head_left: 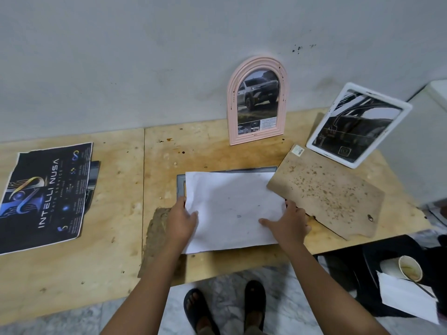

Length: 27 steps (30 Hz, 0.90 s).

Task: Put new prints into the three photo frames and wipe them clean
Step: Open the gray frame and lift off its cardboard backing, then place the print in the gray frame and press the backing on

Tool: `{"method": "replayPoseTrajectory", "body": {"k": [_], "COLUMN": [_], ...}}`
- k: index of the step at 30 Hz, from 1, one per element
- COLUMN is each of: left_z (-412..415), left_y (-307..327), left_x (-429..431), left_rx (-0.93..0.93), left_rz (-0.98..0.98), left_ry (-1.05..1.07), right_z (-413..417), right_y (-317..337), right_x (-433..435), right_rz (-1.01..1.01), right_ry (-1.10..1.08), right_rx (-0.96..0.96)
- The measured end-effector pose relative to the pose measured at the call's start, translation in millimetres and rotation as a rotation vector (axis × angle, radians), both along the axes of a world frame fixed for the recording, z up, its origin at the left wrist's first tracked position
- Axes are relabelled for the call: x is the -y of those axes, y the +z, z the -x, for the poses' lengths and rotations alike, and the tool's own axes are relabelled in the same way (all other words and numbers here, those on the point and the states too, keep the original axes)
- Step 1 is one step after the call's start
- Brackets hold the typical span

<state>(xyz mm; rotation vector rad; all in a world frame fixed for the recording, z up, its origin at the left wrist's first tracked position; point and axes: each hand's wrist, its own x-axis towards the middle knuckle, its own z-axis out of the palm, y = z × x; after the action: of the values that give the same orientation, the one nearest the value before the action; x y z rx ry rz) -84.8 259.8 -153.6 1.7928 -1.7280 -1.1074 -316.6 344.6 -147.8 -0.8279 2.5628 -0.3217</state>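
Note:
A grey photo frame lies flat on the plywood table, mostly covered by a print lying white side up. My left hand grips the print's left edge. My right hand holds its right edge with the thumb on the paper. A pink arched frame with a truck picture leans on the wall. A white frame with a dark picture stands at the right. The stained brown backing board rests beside the grey frame.
Dark printed posters lie stacked at the table's left. A brown cloth sits under my left forearm. At lower right, a paper cup and white paper rest on a black stool. My sandalled feet stand on the marble floor below.

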Motion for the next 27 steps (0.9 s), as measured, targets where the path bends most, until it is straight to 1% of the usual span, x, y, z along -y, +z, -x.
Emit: {"method": "replayPoseTrajectory", "body": {"k": [4,7,11,12,14,16,19,22,27], "left_z": [-2.6,-2.2,-1.1,0.1,2.8,5.6,9.5,7.5,5.4], "left_y": [3.4,2.6,0.1,-0.7,0.1,1.5,9.2,9.9,11.6], "left_x": [-1.5,-2.6,-5.1,-5.4,-5.7,-6.4,-8.6,-8.3,-5.3], "left_rx": [-0.113,-0.173,-0.183,-0.179,-0.175,-0.179,-0.182,-0.236,-0.267], "left_rz": [-0.028,-0.056,-0.047,-0.041,-0.032,-0.025,-0.011,0.003,0.018], "left_ry": [0.059,0.115,0.136,0.148,0.18,0.224,0.285,0.311,0.393], "right_z": [7.5,13.1,23.0,27.0,34.4,39.5,44.2,42.4,38.2], "right_y": [1.7,-2.0,0.7,2.4,4.1,4.5,1.9,0.4,-0.5], "right_x": [-0.6,-0.6,-3.8,-5.0,-7.1,-8.5,-11.2,-13.6,-16.0], "right_rz": [-0.015,0.027,0.24,0.275,0.306,0.294,0.263,0.274,0.279], "right_ry": [0.044,0.007,-0.107,-0.121,-0.125,-0.101,-0.035,0.017,0.095], "right_rx": [-0.017,0.024,0.303,0.328,0.337,0.336,0.275,0.25,0.223]}}
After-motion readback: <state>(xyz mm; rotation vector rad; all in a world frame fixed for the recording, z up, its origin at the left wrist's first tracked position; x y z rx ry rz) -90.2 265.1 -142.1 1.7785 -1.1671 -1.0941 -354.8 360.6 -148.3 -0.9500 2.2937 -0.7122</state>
